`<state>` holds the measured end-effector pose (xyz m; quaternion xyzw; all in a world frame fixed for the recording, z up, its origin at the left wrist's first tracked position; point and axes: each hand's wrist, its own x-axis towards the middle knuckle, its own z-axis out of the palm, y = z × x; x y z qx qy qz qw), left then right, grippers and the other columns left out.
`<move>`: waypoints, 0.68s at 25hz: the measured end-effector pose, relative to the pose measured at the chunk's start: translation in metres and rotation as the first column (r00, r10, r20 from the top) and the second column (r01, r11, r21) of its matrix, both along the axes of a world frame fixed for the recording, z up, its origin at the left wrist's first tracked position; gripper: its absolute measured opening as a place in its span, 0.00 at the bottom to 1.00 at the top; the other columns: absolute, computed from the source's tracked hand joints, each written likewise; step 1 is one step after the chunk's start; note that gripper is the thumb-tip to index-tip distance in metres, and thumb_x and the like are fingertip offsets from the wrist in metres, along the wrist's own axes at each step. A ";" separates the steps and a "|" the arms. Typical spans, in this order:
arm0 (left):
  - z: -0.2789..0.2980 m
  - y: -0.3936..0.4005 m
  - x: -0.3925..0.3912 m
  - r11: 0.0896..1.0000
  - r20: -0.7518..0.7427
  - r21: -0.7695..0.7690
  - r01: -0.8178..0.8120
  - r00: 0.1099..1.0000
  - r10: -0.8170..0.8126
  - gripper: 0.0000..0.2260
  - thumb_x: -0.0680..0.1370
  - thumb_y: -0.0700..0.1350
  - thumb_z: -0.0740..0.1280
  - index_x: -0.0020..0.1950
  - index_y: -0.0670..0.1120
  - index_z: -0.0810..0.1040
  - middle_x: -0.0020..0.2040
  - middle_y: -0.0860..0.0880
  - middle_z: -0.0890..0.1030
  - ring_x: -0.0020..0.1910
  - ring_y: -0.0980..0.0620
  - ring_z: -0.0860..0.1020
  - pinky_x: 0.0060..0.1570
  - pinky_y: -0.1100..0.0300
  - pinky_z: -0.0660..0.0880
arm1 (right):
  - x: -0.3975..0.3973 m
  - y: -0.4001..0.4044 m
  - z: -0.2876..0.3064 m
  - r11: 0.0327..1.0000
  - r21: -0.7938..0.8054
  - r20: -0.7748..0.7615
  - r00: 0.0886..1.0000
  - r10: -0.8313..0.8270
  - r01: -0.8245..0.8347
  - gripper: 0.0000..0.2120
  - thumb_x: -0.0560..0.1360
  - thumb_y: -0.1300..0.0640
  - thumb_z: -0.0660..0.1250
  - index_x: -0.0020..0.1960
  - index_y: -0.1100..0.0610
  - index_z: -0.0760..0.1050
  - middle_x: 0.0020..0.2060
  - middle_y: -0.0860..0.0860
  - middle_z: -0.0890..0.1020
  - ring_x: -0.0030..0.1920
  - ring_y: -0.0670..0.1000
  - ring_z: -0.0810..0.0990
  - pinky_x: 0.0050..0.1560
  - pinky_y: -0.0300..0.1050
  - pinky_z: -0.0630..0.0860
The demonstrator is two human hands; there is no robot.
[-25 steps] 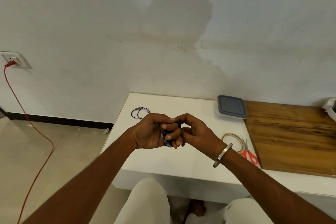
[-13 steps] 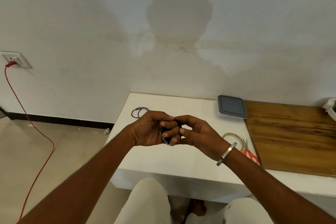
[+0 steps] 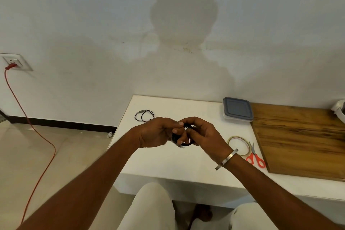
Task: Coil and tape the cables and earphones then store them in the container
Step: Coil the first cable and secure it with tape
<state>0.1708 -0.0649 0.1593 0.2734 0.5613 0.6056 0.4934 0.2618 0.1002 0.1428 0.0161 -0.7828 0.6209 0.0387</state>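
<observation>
Both hands meet above the middle of the white tabletop (image 3: pixel 149 162): the left hand (image 3: pixel 158 133) and the right hand (image 3: pixel 203 134) each have their fingers curled round a small black coiled cable (image 3: pixel 183 139), which is held between them, mostly hidden by the fingers. On the far left of the tabletop lies a thin black earphone cord (image 3: pixel 144 115) in a loose loop, well apart from the hands. To the right sit a closed grey-lidded container (image 3: pixel 238 109) by the wall, and nearer, a tape roll (image 3: pixel 239 144) just beside red-handled scissors (image 3: pixel 255 157) at the edge of a wooden board (image 3: pixel 302 140).
</observation>
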 end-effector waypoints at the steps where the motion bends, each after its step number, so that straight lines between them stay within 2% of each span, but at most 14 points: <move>1: 0.000 0.001 0.000 1.000 -0.041 -0.016 -0.019 0.999 0.018 0.16 0.78 0.46 0.57 0.29 0.48 0.68 0.33 0.44 0.76 0.43 0.48 0.77 0.51 0.57 0.75 | -0.001 0.003 0.000 0.998 0.063 -0.021 1.000 -0.015 0.016 0.13 0.77 0.67 0.60 0.56 0.54 0.76 0.42 0.48 0.82 0.36 0.44 0.77 0.36 0.33 0.73; 4: -0.005 0.004 0.000 0.998 -0.082 -0.048 -0.028 0.996 0.024 0.16 0.78 0.48 0.57 0.29 0.49 0.68 0.34 0.45 0.77 0.41 0.48 0.77 0.51 0.57 0.73 | -0.002 0.004 -0.002 0.962 0.266 -0.077 0.996 -0.043 0.062 0.12 0.76 0.65 0.63 0.54 0.51 0.77 0.43 0.41 0.80 0.36 0.40 0.76 0.39 0.31 0.72; 7: -0.010 0.007 0.000 0.992 -0.124 -0.121 -0.047 0.992 0.032 0.16 0.78 0.51 0.57 0.31 0.48 0.66 0.35 0.46 0.77 0.41 0.47 0.75 0.52 0.56 0.71 | -0.003 0.006 -0.003 0.928 0.354 -0.114 0.990 -0.078 0.114 0.14 0.75 0.66 0.62 0.53 0.50 0.78 0.42 0.39 0.79 0.40 0.37 0.76 0.40 0.27 0.71; 9: -0.011 0.007 0.001 0.985 -0.146 -0.156 -0.076 0.988 0.053 0.18 0.81 0.50 0.56 0.31 0.47 0.65 0.34 0.47 0.77 0.40 0.48 0.75 0.52 0.57 0.71 | -0.003 0.009 -0.004 0.917 0.389 -0.084 0.994 -0.065 0.093 0.14 0.75 0.66 0.62 0.54 0.50 0.78 0.43 0.41 0.80 0.41 0.38 0.78 0.42 0.28 0.72; 14: -0.012 0.011 0.001 0.974 -0.135 -0.175 -0.141 0.984 0.118 0.20 0.84 0.45 0.52 0.31 0.48 0.66 0.31 0.48 0.75 0.37 0.49 0.73 0.57 0.49 0.69 | -0.002 0.010 -0.007 0.970 0.239 -0.071 0.997 -0.034 0.050 0.16 0.76 0.66 0.63 0.57 0.49 0.72 0.46 0.49 0.82 0.47 0.49 0.81 0.48 0.40 0.78; 17: -0.015 0.012 -0.001 0.977 -0.101 -0.163 -0.136 0.988 0.121 0.20 0.83 0.46 0.52 0.31 0.48 0.66 0.31 0.48 0.75 0.38 0.48 0.72 0.56 0.49 0.67 | -0.004 0.012 -0.010 0.988 0.146 -0.051 0.998 -0.048 0.055 0.15 0.74 0.65 0.66 0.56 0.50 0.75 0.51 0.49 0.82 0.52 0.47 0.81 0.53 0.42 0.79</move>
